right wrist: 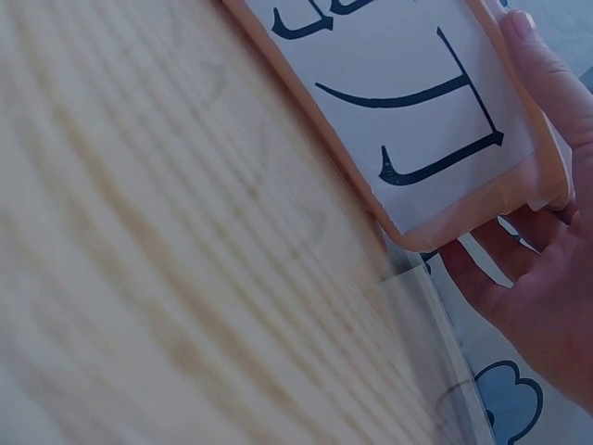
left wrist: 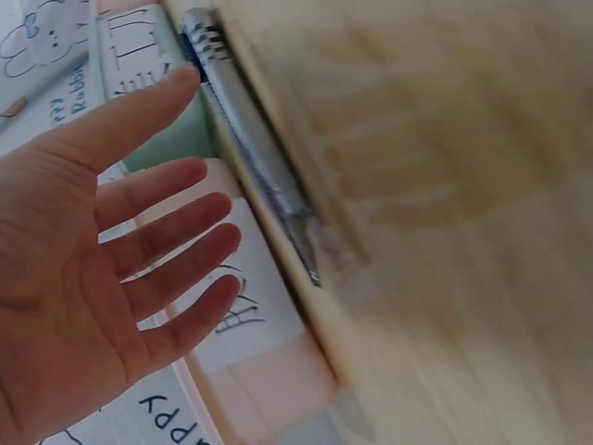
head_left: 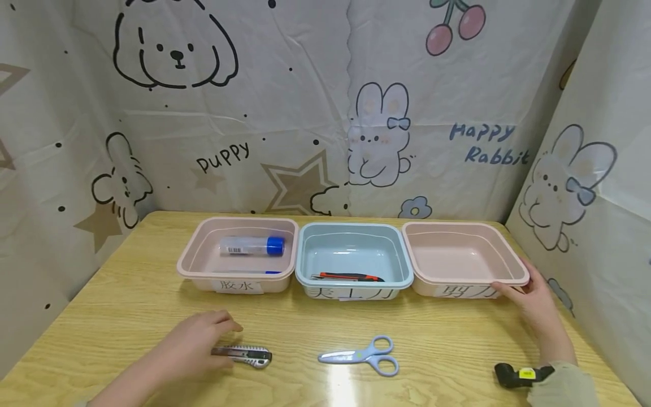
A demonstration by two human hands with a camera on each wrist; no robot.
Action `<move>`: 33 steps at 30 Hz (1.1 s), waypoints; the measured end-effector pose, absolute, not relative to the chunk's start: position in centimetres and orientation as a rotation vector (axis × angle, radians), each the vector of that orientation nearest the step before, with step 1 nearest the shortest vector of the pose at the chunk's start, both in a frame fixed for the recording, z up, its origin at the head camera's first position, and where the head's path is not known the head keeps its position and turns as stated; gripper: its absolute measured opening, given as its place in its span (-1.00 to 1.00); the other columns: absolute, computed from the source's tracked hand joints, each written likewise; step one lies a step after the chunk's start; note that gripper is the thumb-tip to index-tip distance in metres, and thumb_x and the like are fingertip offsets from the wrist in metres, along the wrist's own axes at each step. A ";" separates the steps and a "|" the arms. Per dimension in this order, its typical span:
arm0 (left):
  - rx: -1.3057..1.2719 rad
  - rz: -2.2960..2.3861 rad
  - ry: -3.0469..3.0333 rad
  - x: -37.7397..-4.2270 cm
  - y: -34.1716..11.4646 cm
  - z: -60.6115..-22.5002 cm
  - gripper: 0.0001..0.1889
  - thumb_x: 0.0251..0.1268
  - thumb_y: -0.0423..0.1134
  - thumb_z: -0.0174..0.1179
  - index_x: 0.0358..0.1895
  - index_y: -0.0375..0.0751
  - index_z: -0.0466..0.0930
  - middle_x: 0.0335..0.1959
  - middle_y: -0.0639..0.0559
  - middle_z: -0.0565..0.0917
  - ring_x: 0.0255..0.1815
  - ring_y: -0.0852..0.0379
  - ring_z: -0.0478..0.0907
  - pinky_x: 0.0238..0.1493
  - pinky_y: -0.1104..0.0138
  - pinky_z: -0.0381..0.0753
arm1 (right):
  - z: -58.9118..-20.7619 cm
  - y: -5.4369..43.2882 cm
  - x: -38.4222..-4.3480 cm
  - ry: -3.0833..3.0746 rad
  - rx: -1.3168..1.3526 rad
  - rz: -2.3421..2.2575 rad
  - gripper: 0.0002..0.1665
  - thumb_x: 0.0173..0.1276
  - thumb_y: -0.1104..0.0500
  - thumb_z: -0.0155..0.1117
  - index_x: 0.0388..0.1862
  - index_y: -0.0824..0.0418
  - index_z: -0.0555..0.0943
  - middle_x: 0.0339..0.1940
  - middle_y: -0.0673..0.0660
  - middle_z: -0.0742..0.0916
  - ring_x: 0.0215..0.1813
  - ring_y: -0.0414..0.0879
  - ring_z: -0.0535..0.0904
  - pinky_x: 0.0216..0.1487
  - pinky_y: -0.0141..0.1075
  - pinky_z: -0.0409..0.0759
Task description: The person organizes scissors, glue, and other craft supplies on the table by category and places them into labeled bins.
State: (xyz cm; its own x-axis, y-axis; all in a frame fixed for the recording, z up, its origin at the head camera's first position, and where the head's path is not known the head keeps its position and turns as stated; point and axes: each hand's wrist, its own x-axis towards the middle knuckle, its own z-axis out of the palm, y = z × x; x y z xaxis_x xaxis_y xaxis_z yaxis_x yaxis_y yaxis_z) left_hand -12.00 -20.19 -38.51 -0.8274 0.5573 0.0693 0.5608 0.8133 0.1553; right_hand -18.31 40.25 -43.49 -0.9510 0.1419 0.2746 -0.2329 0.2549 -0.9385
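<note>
My left hand (head_left: 195, 342) is beside a silver and black utility knife (head_left: 256, 356) lying on the table, overlapping its left end in the head view. In the left wrist view, its fingers are spread, with the knife (left wrist: 248, 125) beyond them. My right hand (head_left: 543, 314) grips the front right corner of the right pink bin (head_left: 458, 263), thumb over the rim and fingers against the side. The right wrist view shows this bin's white label (right wrist: 408, 102) close up. Light blue scissors (head_left: 358, 356) lie in front of the blue bin (head_left: 351, 249), blades pointing left.
The left pink bin (head_left: 195, 260) holds a clear tube with a blue cap (head_left: 249, 246) and another blue-ended item. A red and black utility knife (head_left: 356, 277) lies in the blue bin. By my right sleeve is a black device (head_left: 511, 376). Printed cloth (head_left: 305, 113) hangs behind the table.
</note>
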 end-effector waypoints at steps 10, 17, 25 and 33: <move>-1.026 -0.291 -3.122 -11.6 -21.4 -39.3 -0.65 -0.14 -0.18 0.38 -0.16 0.00 0.58 -0.26 0.28 0.49 -0.27 0.26 0.48 -0.25 0.20 0.54 | -42.7 39.9 -18.0 -2.292 0.063 1.677 -0.09 0.17 0.37 0.25 0.43 0.15 0.05 0.02 -0.23 0.42 -0.02 -0.45 0.32 -0.16 -0.73 0.31; -1.095 -0.331 -3.099 -12.1 -21.6 -39.4 -0.74 -0.07 -0.30 0.33 -0.24 0.00 0.57 -0.34 0.31 0.45 -0.34 0.35 0.43 -0.32 0.31 0.54 | -42.7 39.9 -18.0 -2.368 -0.004 1.589 -0.07 0.20 0.32 0.24 0.45 0.12 -0.01 0.12 -0.10 0.38 0.01 -0.44 0.28 -0.15 -0.74 0.29; -1.130 -0.386 -3.070 -12.2 -21.2 -39.4 -0.81 -0.01 -0.37 0.27 -0.34 0.02 0.55 -0.42 0.33 0.40 -0.41 0.42 0.35 -0.42 0.39 0.48 | -42.5 39.9 -17.9 -2.375 -0.033 1.590 -0.07 0.20 0.31 0.24 0.46 0.13 -0.03 0.14 -0.03 0.37 0.02 -0.44 0.27 -0.15 -0.75 0.29; -1.090 -0.287 -3.021 -12.0 -20.7 -39.0 -0.79 0.07 -0.40 0.20 -0.24 -0.02 0.55 -0.29 0.29 0.45 -0.26 0.29 0.45 -0.22 0.29 0.57 | -42.4 39.8 -17.8 -2.459 -0.098 1.480 -0.06 0.23 0.22 0.24 0.46 0.08 -0.06 0.20 0.11 0.32 0.05 -0.42 0.25 -0.16 -0.75 0.28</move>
